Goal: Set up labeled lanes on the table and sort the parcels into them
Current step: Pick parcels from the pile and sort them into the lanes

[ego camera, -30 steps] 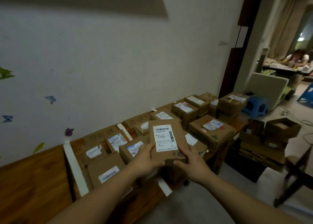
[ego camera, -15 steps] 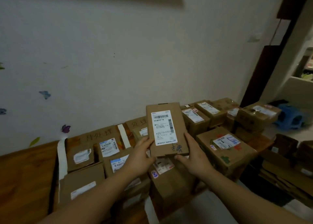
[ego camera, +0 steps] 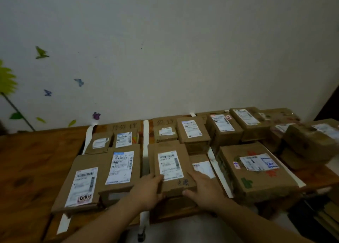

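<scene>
Between tape strips (ego camera: 146, 138), flat parcel (ego camera: 171, 164), boxes (ego camera: 256, 178) crowding both sides

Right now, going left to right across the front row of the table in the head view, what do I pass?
Bare table → wide flat parcel → parcel with blue-topped label → white tape strip → middle parcel gripped by the left hand and right hand → small parcel → second tape strip → big box with blue handwriting.

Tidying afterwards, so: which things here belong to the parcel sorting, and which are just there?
Job: flat parcel held by left hand and right hand; white tape strips; handwritten lane label; other parcels.
Just there: butterfly stickers; flower sticker.
</scene>
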